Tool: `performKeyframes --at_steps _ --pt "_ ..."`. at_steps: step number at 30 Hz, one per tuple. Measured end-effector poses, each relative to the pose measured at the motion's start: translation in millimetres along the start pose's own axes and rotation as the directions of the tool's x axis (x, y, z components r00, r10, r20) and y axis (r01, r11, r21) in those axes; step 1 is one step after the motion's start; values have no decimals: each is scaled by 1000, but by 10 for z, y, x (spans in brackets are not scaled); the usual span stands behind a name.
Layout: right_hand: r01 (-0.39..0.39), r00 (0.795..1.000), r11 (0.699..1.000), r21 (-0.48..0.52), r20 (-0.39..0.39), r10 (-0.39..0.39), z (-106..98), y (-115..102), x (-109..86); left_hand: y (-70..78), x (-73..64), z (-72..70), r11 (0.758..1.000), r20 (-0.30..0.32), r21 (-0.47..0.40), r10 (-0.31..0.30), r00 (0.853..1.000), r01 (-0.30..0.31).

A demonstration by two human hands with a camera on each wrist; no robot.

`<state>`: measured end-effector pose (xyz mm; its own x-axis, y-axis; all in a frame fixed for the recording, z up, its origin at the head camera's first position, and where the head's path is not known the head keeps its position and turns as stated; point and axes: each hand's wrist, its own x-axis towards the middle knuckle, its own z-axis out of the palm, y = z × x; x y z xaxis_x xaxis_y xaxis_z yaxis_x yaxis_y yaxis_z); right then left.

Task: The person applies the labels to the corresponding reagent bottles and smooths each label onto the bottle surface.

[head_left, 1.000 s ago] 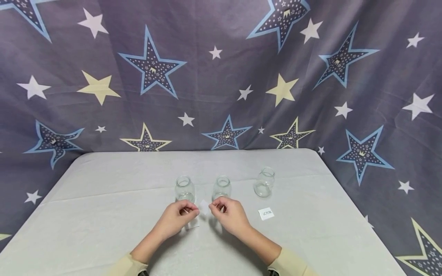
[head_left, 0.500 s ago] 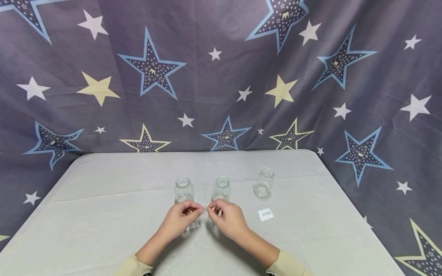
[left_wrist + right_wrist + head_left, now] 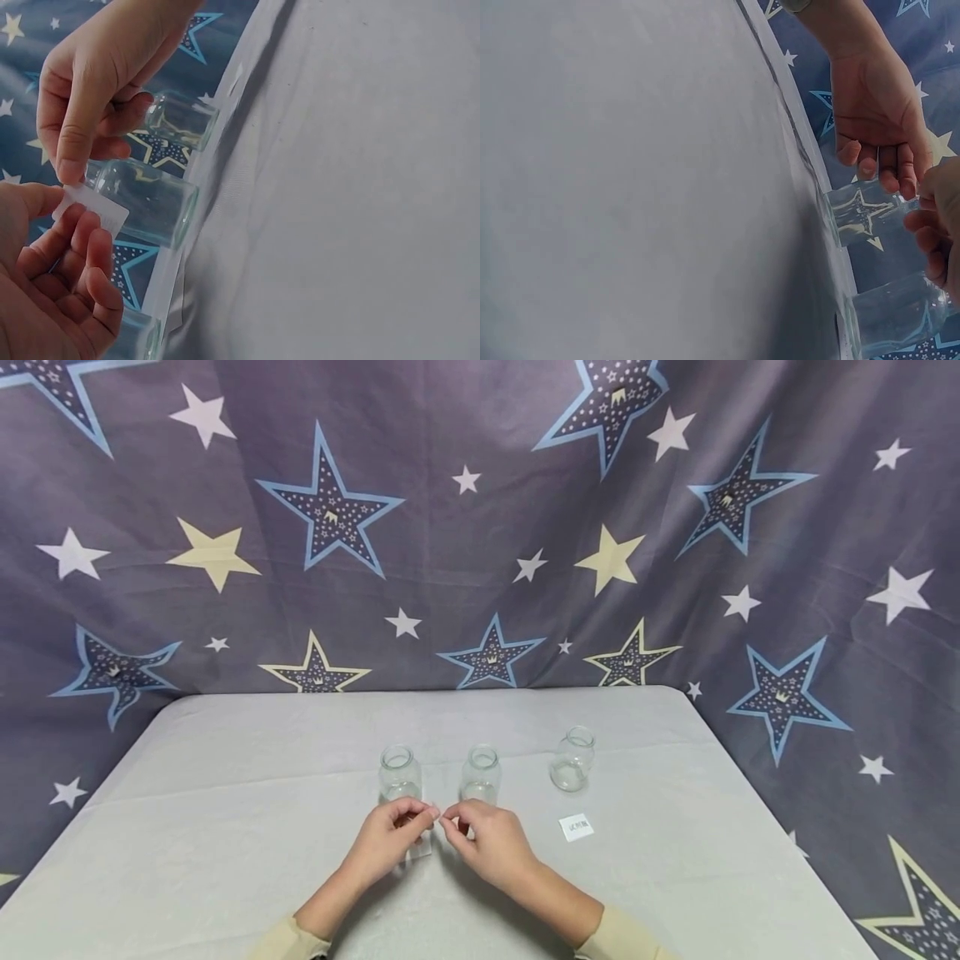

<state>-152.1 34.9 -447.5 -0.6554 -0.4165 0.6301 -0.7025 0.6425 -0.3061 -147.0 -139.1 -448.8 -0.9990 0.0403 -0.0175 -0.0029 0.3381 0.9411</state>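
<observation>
My left hand (image 3: 384,842) and right hand (image 3: 491,845) meet fingertip to fingertip, low over the table in front of two glass jars. In the left wrist view, a small white label (image 3: 101,211) is pinched between the left thumb and fingers, and the right thumb and forefinger pinch its upper corner. From the head view the label is mostly hidden by the fingertips. Behind the left hand stands the left glass jar (image 3: 400,770); the middle glass jar (image 3: 481,770) is behind the right hand. Both jars are open-topped and upright.
A third glass jar (image 3: 573,762) stands farther right. In front of it lies a white label (image 3: 576,827) with dark writing. Another white label (image 3: 421,849) shows partly beneath the left hand. A star-patterned curtain (image 3: 450,527) hangs behind the pale cloth-covered table (image 3: 225,810).
My hands have drawn together, the left moving slightly right and the right slightly left. The label between them, visible earlier from the head, is now mostly hidden. The jars have stayed put.
</observation>
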Motion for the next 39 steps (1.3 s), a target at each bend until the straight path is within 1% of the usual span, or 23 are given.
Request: performKeyframes --at_steps 7,10,15,18,22,24,28,34,37,39 --pt "22 1000 1000 -13 8 -22 3 -6 -20 -7 -18 -2 1000 20 -12 12 1000 -12" --pt "26 1000 999 -19 12 -26 6 -1 -23 -14 -11 7 1000 22 -5 23 999 -23" --pt "39 999 999 -20 13 -39 11 -1 -21 0 -16 11 1000 18 1 17 1000 -17" --pt "52 999 999 -10 5 -52 20 9 -24 13 -21 10 1000 16 -1 13 1000 -13" --pt "59 998 998 29 -2 -59 26 23 -32 11 -15 13 1000 11 2 10 1000 -10" --pt "46 999 998 53 7 -46 26 28 -38 4 -11 17 1000 7 3 4 1000 -4" --pt "-11 999 995 103 39 7 26 37 -43 1 -10 19 1000 2 3 0 1000 0" --pt "-85 995 983 160 57 77 -2 33 -33 17 -25 1 1000 18 2 15 1000 -15" --pt "-129 991 976 172 66 120 -6 51 -33 25 -38 -14 1000 21 7 19 1000 -19" --pt "-178 983 964 197 81 165 -9 66 -29 23 -44 -22 1000 18 12 18 1000 -18"
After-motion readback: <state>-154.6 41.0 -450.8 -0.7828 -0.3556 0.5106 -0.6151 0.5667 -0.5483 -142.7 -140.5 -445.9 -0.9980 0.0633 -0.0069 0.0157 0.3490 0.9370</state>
